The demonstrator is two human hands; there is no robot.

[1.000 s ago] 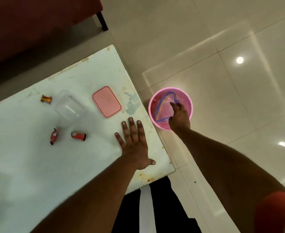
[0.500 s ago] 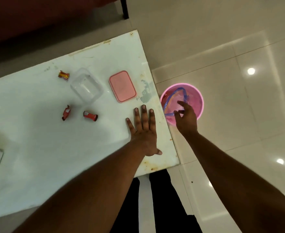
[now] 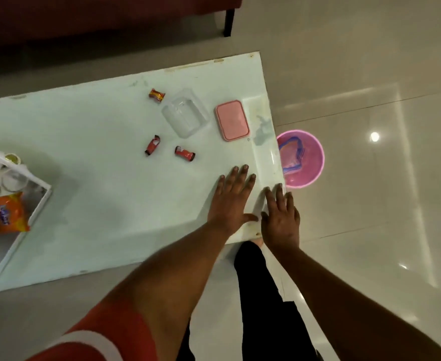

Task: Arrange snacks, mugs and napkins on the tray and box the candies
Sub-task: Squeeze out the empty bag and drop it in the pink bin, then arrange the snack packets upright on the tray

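Observation:
Three wrapped candies lie on the pale table (image 3: pixel 97 183): a yellow-red candy (image 3: pixel 157 95) at the back and two red candies (image 3: pixel 152 145) (image 3: pixel 185 153) nearer me. Between them stands a clear plastic box (image 3: pixel 185 113), uncovered, with its pink lid (image 3: pixel 232 120) flat beside it on the right. My left hand (image 3: pixel 233 199) rests flat on the table near its right end, fingers spread, holding nothing. My right hand (image 3: pixel 280 217) lies flat next to it on the table's right edge, also empty. A white tray (image 3: pixel 35 207) at the far left carries orange snack packets (image 3: pixel 4 217) and mugs.
A pink bin (image 3: pixel 310 162) with a blue-edged plastic bag inside stands on the tiled floor just past the table's right edge. A dark red sofa (image 3: pixel 97 19) with a black leg runs along the far side. My black trouser leg shows below the table edge.
My right hand has left the pink bin and come back onto the table's right edge beside my left hand. The view has swung left, bringing the tray into sight.

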